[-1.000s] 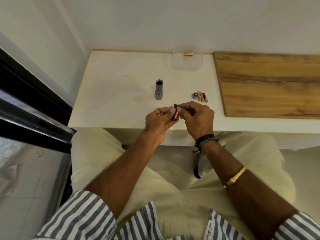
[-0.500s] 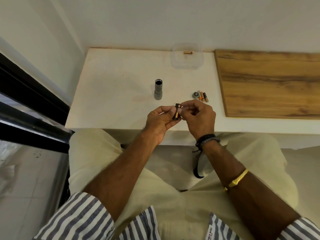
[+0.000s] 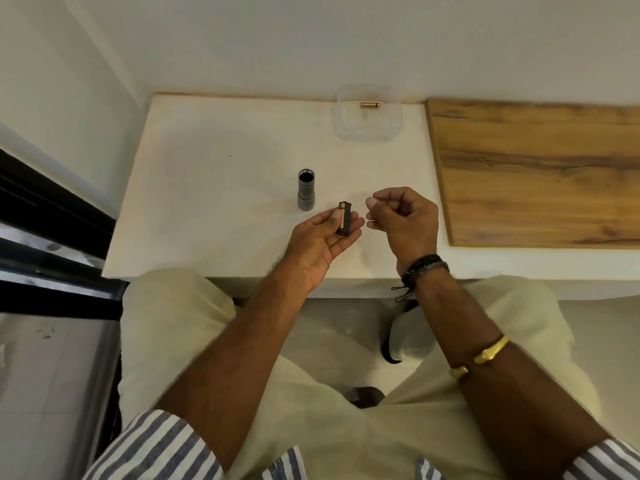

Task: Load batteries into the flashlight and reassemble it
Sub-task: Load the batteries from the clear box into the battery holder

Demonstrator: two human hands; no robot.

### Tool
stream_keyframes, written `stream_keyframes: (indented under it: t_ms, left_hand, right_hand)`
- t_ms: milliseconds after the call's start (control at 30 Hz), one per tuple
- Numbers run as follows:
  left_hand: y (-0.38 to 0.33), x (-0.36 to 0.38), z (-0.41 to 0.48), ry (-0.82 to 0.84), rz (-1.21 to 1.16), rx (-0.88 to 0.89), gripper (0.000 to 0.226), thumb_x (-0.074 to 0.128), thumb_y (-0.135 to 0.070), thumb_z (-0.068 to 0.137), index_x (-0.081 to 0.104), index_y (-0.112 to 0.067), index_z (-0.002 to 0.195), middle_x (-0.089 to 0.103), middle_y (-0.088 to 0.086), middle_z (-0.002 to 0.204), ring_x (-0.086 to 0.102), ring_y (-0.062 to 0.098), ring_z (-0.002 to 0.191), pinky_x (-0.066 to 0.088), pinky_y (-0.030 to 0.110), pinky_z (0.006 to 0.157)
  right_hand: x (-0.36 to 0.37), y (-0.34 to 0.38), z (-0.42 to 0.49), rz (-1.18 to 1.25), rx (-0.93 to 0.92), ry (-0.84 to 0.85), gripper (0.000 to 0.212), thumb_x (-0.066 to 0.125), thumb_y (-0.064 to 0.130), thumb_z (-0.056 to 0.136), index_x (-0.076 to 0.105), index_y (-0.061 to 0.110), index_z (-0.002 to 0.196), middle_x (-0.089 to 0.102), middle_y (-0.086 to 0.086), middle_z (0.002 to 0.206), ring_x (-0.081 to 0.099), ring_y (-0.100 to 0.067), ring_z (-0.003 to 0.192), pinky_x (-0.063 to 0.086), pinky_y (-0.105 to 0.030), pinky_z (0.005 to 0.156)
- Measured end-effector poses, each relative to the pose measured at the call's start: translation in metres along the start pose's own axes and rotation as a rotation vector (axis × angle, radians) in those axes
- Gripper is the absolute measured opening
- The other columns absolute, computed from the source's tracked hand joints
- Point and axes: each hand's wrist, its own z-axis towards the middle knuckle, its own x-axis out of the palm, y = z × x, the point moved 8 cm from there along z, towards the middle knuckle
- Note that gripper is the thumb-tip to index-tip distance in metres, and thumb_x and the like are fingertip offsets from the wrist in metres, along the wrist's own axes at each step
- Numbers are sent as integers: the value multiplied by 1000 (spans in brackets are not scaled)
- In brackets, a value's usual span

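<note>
While the left hand [image 3: 320, 242] holds the black battery holder [image 3: 344, 218] between thumb and fingers near the middle of the frame, one battery shows in it, facing up so more can probably go in. Just right of it, the right hand [image 3: 405, 220] is loosely curled; I cannot tell if it holds anything. Up from the holder, the flashlight body [image 3: 306, 195] stands on the worktop [image 3: 214, 174], open end up, likely waiting for the holder. One spare battery [image 3: 370, 105] lies in the clear tub [image 3: 367, 133] at the top.
</note>
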Motion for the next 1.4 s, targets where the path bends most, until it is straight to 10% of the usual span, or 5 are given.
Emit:
stream_keyframes:
  t_ms: [367,867,1400]
  left_hand:
    - [5,-4,20,-3,-135,-60,21,57,-6,99,61,5,116,75,20,98,73,34,101,62,40,82]
    - [6,-15,36,-3,2,-69,30,60,-15,96,65,-5,124,74,15,115,74,19,96,59,27,76]
    - [0,-1,24,45,-55,-51,28,56,-9,99,61,1,125,74,19,114,74,27,101,60,31,77]
  right_hand:
    - [20,48,134,-76,-79,-52,9,75,1,86,75,10,87,72,-7,75,70,-18,67,64,-33,68]
    - [94,54,261,-1148,-264,153,36,53,0,89,75,16,113,70,-13,119,65,-36,112,55,-38,97]
    - [73,80,198,-948,-317,97,23,58,22,83,71,29,102,72,2,100,66,-22,92,55,-32,73]
